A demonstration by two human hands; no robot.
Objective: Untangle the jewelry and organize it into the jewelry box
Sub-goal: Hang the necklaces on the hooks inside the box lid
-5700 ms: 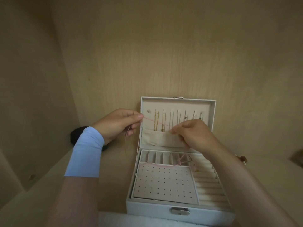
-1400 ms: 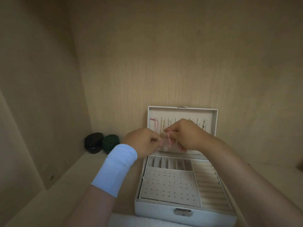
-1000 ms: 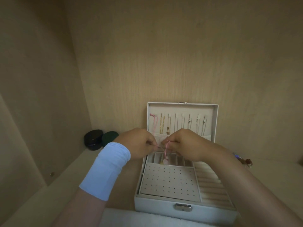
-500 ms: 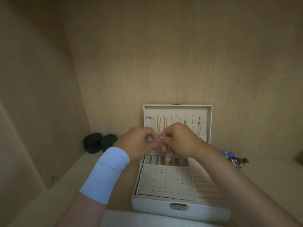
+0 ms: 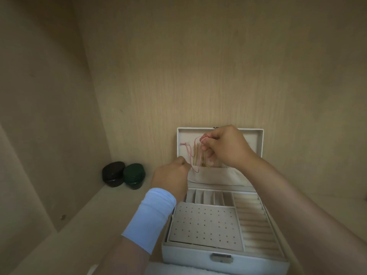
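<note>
A white jewelry box (image 5: 224,261) stands open on the shelf, its lid upright against the back wall. Thin gold chains (image 5: 198,158) hang inside the lid above a fabric pocket (image 5: 216,176). A pink cord necklace (image 5: 191,153) runs between my hands in front of the lid. My right hand (image 5: 224,147) pinches its upper end high near the lid's top. My left hand (image 5: 171,178), with a light blue wristband, pinches its lower end at the pocket's left edge. The dotted earring panel (image 5: 202,225) and ring rolls (image 5: 254,225) in the base lie bare.
Two small round cases, one black (image 5: 113,173) and one dark green (image 5: 134,175), sit at the back left of the shelf. Wooden walls close in at the left and behind. A white towel edge (image 5: 178,271) shows in front of the box.
My right hand has risen with the pink cord to the lid's top. My left hand has dropped to the pocket's left edge, stretching the cord apart.
</note>
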